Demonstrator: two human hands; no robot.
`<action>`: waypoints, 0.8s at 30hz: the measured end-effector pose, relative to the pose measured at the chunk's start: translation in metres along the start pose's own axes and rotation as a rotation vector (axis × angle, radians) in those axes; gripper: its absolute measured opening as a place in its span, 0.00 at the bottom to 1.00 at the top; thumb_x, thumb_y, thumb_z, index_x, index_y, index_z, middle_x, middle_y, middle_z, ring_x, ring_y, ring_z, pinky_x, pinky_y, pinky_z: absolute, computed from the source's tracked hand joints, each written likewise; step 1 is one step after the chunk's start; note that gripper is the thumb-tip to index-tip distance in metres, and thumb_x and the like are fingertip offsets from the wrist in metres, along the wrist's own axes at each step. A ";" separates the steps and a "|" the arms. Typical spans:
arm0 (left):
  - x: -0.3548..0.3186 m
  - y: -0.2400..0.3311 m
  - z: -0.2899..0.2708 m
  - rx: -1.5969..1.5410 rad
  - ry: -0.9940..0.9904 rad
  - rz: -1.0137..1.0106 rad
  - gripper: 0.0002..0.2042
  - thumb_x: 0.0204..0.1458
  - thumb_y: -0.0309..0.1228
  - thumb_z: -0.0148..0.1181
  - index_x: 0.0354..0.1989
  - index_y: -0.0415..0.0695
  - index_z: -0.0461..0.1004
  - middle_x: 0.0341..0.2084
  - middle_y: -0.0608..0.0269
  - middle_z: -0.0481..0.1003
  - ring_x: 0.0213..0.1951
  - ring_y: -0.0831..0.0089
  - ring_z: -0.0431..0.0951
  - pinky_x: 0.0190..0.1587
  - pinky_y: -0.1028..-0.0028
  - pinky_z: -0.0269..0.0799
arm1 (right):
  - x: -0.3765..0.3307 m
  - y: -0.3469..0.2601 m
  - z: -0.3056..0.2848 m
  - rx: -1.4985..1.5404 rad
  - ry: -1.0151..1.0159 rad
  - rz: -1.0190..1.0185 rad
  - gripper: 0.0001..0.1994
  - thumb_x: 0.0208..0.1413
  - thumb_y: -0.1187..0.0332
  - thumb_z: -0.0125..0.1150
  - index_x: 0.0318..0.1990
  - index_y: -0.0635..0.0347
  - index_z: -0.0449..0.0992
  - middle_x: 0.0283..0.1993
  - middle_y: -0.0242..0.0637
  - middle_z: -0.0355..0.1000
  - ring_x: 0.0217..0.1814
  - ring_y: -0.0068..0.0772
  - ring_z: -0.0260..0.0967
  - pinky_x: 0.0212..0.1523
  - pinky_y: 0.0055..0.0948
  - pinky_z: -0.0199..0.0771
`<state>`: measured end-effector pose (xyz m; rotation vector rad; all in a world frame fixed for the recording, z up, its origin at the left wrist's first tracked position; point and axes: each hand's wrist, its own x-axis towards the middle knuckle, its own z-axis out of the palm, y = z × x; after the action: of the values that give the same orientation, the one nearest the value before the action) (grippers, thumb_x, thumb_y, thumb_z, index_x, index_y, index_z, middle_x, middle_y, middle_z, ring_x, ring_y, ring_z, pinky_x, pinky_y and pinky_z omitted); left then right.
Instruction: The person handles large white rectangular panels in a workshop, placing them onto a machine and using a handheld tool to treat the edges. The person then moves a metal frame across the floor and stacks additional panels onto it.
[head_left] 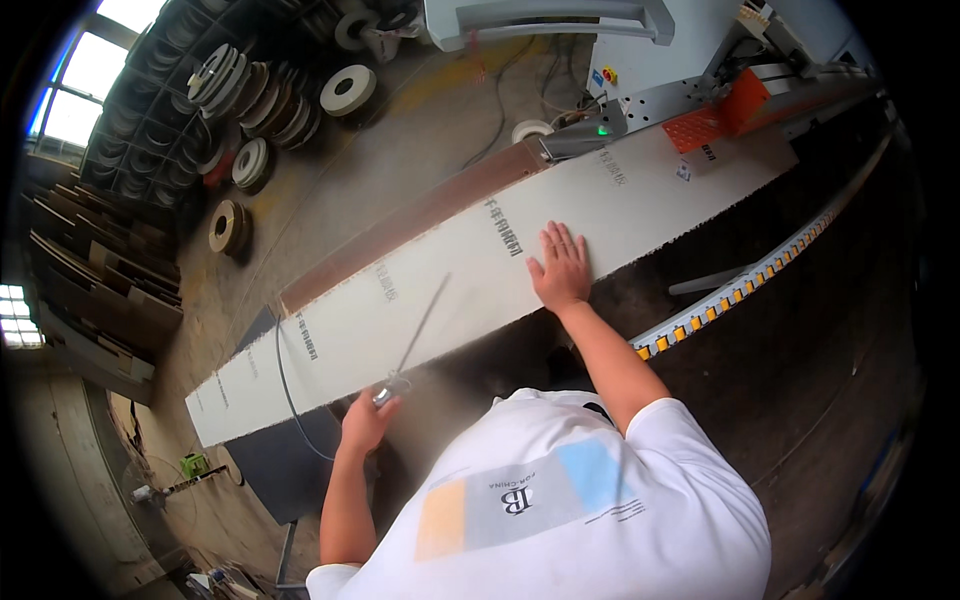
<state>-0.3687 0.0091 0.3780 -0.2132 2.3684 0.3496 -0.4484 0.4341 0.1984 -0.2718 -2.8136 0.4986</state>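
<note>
A long pale board (440, 270) with dark print lies slantwise in front of me, from near left to the machine at far right. My right hand (563, 268) rests flat on its top face near the closer edge, fingers stretched out. Closed around the handle of an air blow gun (428, 318) is my left hand (366, 420), just off the board's near edge. The gun's long thin nozzle reaches out over the board. A dark hose (287, 375) loops across the board's left part and drops toward my left hand.
At far right stands a grey machine with an orange guard (745, 105) above the board. A curved rail with yellow rollers (738, 297) runs along the right. Rolls of edge banding (348, 90) fill the floor and racks at back left. Stacked panels (100, 270) lean at left.
</note>
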 end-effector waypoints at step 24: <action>-0.035 -0.071 0.002 -0.084 0.046 -0.060 0.27 0.60 0.51 0.69 0.55 0.40 0.75 0.33 0.50 0.84 0.37 0.53 0.85 0.43 0.57 0.77 | 0.043 0.070 -0.007 -0.292 -0.106 0.089 0.38 0.70 0.46 0.54 0.79 0.62 0.58 0.86 0.45 0.48 0.90 0.45 0.39 0.86 0.53 0.35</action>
<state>-0.3241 -0.0554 0.3869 -0.3341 2.3892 0.4197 -0.4778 0.5110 0.1898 -0.4421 -2.9846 0.1202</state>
